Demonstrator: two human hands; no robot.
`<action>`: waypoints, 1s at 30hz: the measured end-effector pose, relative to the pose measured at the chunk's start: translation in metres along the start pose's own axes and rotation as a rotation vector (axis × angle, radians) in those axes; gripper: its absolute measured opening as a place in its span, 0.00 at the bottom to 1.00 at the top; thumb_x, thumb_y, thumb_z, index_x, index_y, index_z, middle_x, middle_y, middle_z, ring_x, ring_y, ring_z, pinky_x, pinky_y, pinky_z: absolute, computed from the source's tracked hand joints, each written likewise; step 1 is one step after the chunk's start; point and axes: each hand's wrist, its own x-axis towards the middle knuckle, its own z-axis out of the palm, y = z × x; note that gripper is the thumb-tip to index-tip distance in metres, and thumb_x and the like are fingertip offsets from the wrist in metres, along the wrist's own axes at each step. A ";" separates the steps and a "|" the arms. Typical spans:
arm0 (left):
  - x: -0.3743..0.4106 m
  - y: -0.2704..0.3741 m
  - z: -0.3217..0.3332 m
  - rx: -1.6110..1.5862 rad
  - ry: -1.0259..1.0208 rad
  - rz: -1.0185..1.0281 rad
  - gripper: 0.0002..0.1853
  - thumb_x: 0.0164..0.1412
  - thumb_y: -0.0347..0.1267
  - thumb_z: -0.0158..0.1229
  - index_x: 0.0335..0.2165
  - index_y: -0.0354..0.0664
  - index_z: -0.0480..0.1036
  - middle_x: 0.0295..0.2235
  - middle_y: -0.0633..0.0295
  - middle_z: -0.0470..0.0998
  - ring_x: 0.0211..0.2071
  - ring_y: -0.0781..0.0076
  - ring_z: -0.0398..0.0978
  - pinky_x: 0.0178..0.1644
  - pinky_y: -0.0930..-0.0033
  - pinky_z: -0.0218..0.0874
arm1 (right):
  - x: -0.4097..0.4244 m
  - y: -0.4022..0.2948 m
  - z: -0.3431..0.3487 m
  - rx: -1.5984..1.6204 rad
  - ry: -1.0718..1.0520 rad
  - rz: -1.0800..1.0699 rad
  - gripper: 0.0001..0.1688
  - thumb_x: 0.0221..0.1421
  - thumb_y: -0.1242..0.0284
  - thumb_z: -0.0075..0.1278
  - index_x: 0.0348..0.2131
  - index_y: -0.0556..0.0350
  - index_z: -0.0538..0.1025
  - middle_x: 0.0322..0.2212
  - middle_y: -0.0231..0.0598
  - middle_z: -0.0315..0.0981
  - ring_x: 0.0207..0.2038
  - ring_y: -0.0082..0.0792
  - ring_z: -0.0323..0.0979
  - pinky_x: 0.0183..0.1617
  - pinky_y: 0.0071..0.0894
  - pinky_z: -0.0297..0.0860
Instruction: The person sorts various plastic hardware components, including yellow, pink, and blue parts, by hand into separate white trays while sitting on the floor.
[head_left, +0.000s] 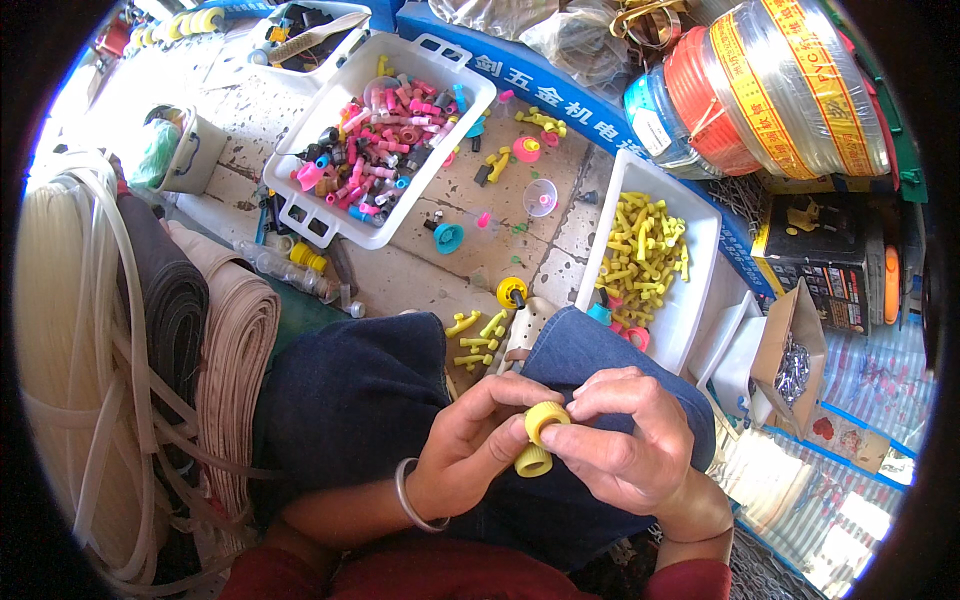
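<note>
A yellow plastic fitting with ribbed round ends is held between both hands, above the lap. My left hand, with a metal bangle at its wrist, pinches it from the left side. From the right, my right hand has its thumb and fingers on the upper ribbed ring. Several yellow fittings lie on the floor by a beige shoe. A white tray of many yellow fittings stands to the right. A yellow cone-shaped piece with a black stem rests just past the shoe.
A white bin of pink, black and blue fittings stands ahead. Blue and pink funnel-shaped pieces lie on the tiles. Fabric rolls and pale tubing flank the left; hose coils and an open carton of metal parts are right.
</note>
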 end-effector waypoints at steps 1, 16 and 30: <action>0.000 0.000 0.000 -0.002 0.001 0.001 0.13 0.64 0.28 0.43 0.45 0.32 0.63 0.41 0.57 0.67 0.42 0.76 0.66 0.47 0.75 0.57 | 0.000 -0.001 0.000 0.000 0.002 0.004 0.19 0.35 0.81 0.60 0.33 0.48 0.77 0.28 0.31 0.65 0.25 0.29 0.68 0.28 0.23 0.67; -0.002 -0.002 0.004 -0.114 0.060 -0.034 0.12 0.63 0.27 0.44 0.44 0.33 0.61 0.42 0.55 0.68 0.44 0.74 0.67 0.49 0.71 0.59 | 0.006 -0.006 -0.006 0.078 -0.052 0.137 0.25 0.37 0.80 0.61 0.39 0.55 0.73 0.29 0.36 0.67 0.27 0.33 0.70 0.29 0.28 0.68; 0.001 -0.003 0.003 -0.048 0.040 0.019 0.11 0.63 0.26 0.45 0.44 0.33 0.62 0.40 0.57 0.69 0.41 0.74 0.69 0.47 0.72 0.60 | 0.006 -0.003 -0.003 0.068 -0.020 0.124 0.26 0.37 0.79 0.60 0.41 0.54 0.73 0.30 0.36 0.68 0.29 0.34 0.69 0.31 0.30 0.66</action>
